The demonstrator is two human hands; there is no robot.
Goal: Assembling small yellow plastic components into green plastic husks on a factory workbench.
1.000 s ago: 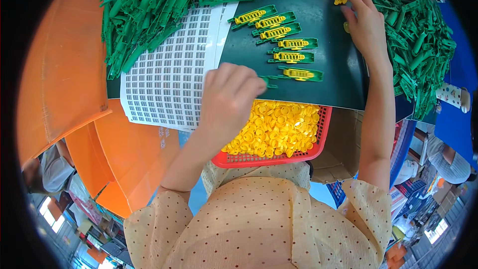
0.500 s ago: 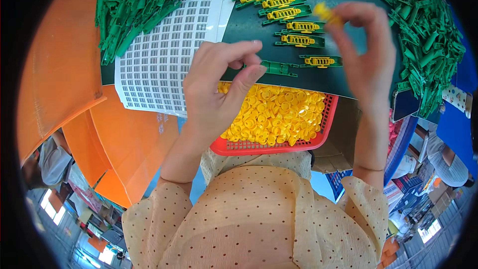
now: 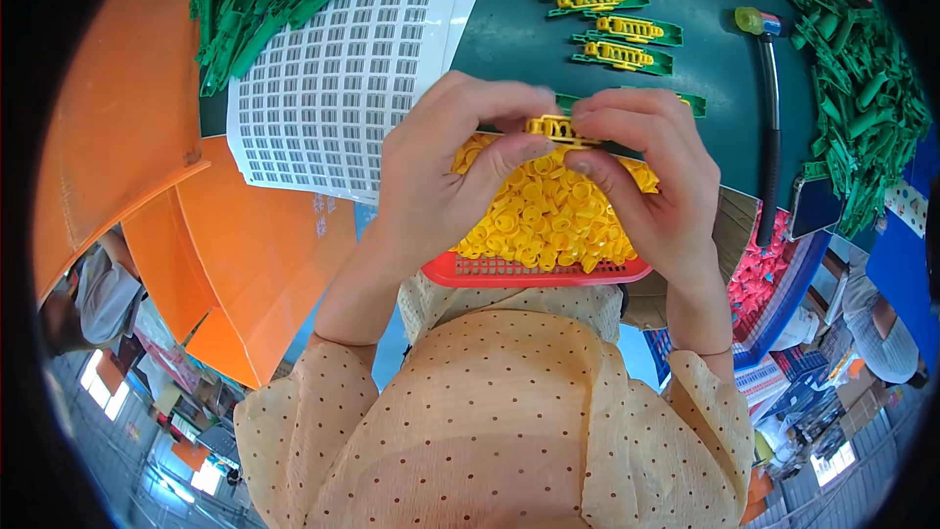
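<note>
A yellow slotted plastic piece (image 3: 554, 129) is pinched between both hands, above the far side of the red basket (image 3: 534, 274). My left hand (image 3: 446, 142) grips its left end with thumb and fingers, and my right hand (image 3: 651, 162) grips its right end. Small round yellow caps (image 3: 543, 220) fill the basket just below the hands. Behind my fingers a green plastic part (image 3: 566, 102) shows only partly. Beyond, several green holders with yellow slotted inserts (image 3: 622, 56) lie in a slanting row on the dark green tabletop (image 3: 490, 44).
Green plastic parts are heaped at the far left (image 3: 269, 5) and right (image 3: 867, 88). White printed sheets (image 3: 323, 108) lie on the left. On the right are a black-handled hammer (image 3: 771, 127), a phone (image 3: 818, 206) and pink pieces (image 3: 759, 279). An orange panel (image 3: 264, 274) stands at left.
My right hand has come left and nearer with the yellow slotted piece. My left hand has moved right and now holds the piece too. The hammer has come into sight.
</note>
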